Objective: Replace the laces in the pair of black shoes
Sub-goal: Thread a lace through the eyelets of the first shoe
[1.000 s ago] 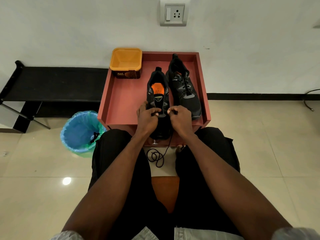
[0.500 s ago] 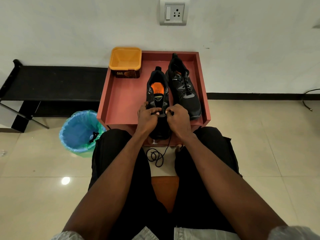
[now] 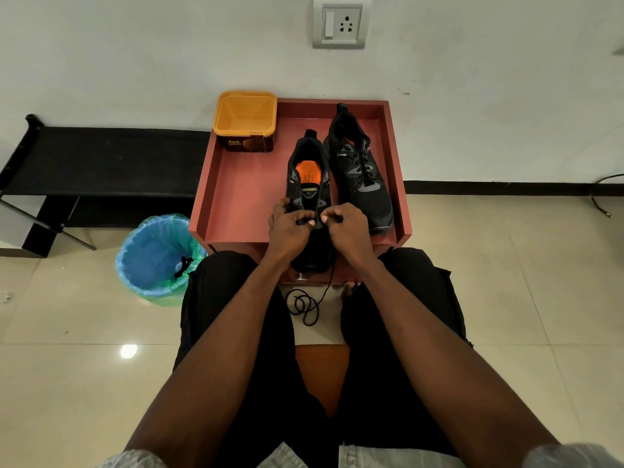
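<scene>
Near shoe [image 3: 309, 184]: black with an orange insole, unlaced at the top, standing toe toward the person on the red tray table [image 3: 243, 197], its toe at the table's front edge.
Lace [image 3: 305, 307]: a thin black cord runs down from the near shoe's right side past the table front and lies in loose loops on the pale floor patch between the person's knees.
Left hand [image 3: 290, 231]: rests on the shoe's left flank over the lower eyelets, thumb and forefinger curled together at the tongue and pinching something dark, seemingly the lace end; too small to be sure.
Right hand [image 3: 347, 231]: just beside the left, on the shoe's right flank, fingers curled and thumb pressed to forefinger in a pinch at the eyelet row; the lace hangs from below this hand.
Far shoe [image 3: 359, 173]: laced, touching the near shoe's right side, heel toward the wall.
Tub [image 3: 245, 119]: yellow, open, in the table's far left corner.
Bin [image 3: 157, 256]: blue-lined, on the floor left of the table.
Room: white wall with a socket plate [image 3: 339, 25], a black bench [image 3: 101, 160] at left, glossy beige floor tiles [image 3: 506, 265].
</scene>
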### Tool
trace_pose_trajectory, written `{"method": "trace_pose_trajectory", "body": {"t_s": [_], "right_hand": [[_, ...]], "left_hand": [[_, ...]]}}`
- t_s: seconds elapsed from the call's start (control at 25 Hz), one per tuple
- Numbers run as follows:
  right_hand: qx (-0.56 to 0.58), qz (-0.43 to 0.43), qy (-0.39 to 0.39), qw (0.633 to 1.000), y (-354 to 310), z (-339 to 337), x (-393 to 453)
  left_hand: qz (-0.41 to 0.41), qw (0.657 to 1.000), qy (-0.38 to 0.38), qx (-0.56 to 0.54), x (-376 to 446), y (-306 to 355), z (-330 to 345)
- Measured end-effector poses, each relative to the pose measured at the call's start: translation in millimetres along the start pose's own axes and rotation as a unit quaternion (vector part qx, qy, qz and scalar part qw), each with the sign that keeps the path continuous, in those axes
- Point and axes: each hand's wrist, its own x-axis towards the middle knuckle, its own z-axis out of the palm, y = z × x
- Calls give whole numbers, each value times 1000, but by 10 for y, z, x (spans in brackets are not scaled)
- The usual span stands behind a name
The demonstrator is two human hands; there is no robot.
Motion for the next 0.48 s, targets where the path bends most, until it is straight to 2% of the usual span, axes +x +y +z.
{"method": "trace_pose_trajectory", "body": {"t_s": [0.24,0.48], "right_hand": [[68,22,10,997,-22,-20,-4],[53,47,0,998,1,30,59]], "left_hand": [[3,999,3,43,-46,76,8],[26,994,30,104,-92,121,67]]}}
